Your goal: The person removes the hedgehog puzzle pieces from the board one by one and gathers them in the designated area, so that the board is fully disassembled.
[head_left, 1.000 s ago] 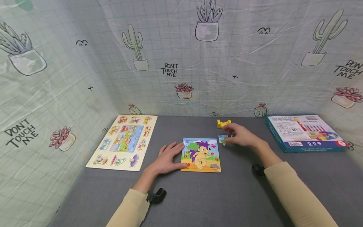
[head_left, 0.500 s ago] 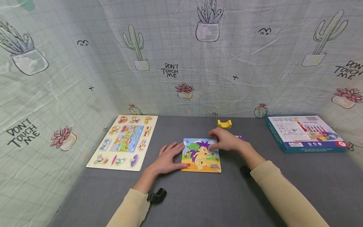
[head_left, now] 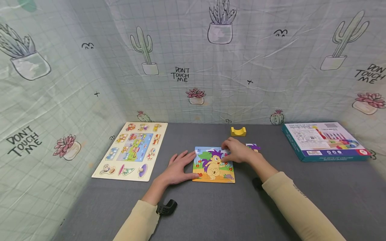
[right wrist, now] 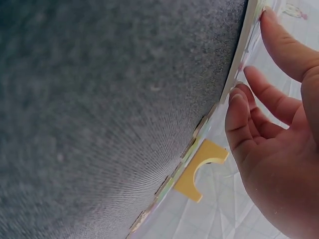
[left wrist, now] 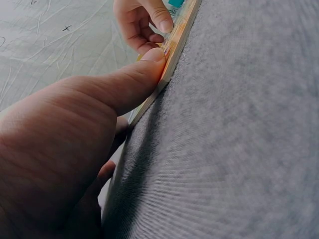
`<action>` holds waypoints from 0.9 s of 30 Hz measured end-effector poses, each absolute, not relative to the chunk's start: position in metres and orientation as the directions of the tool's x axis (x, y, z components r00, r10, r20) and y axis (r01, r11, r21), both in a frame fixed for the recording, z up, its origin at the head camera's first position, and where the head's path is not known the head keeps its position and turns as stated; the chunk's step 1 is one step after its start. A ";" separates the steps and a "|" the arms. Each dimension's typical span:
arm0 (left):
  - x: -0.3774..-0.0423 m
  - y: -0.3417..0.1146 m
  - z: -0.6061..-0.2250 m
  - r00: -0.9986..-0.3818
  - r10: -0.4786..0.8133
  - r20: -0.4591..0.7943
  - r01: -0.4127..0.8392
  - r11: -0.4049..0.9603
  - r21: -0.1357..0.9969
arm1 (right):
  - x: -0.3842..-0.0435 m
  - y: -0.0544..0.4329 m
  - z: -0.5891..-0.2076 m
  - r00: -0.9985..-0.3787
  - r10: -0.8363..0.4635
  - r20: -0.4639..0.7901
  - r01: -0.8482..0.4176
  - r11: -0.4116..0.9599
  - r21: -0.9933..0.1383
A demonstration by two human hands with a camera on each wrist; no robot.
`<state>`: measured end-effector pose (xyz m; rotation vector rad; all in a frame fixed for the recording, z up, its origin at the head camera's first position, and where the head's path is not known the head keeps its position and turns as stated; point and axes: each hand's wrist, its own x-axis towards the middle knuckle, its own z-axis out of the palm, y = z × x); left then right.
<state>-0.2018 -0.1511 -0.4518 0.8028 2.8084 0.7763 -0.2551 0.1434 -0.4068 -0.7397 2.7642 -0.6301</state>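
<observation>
A square jigsaw board [head_left: 212, 174] with a purple-spined hedgehog picture lies in the middle of the grey table. My left hand [head_left: 178, 169] rests spread at its left side. The left wrist view shows that thumb [left wrist: 144, 69] lying on the board's edge. At the upper right corner is my right hand [head_left: 239, 150], its thumb and fingertips touching the picture a little apart. In the right wrist view, the right hand [right wrist: 279, 114] has no lifted piece showing between thumb and fingers. Just beyond it lies a loose purple-and-white puzzle piece [head_left: 253, 147].
A yellow arched block [head_left: 238, 131] stands behind the right hand. To the left lies a cream picture-puzzle board [head_left: 120, 176] with vehicle and toy shapes. A flat teal-sided box [head_left: 327, 142] sits at the right. A cactus-print cloth [head_left: 169, 97] hangs behind.
My right hand has moved left from the loose pieces onto the board's upper right corner, uncovering the purple-and-white piece. My left hand stays in place.
</observation>
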 end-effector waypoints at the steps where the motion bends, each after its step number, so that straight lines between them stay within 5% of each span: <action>1: -0.202 -0.151 -0.452 -0.852 0.523 0.024 0.461 0.729 0.506 | -0.255 0.143 -0.407 -0.852 -0.514 -0.094 -0.424 0.785 -0.452; 15: -0.202 -0.151 -0.452 -0.853 0.521 0.024 0.460 0.730 0.506 | -0.255 0.142 -0.407 -0.862 -0.501 -0.083 -0.405 0.777 -0.481; 27: -0.201 -0.151 -0.450 -0.851 0.525 0.025 0.463 0.726 0.508 | -0.257 0.151 -0.405 -0.853 -0.520 -0.046 -0.363 0.654 -0.664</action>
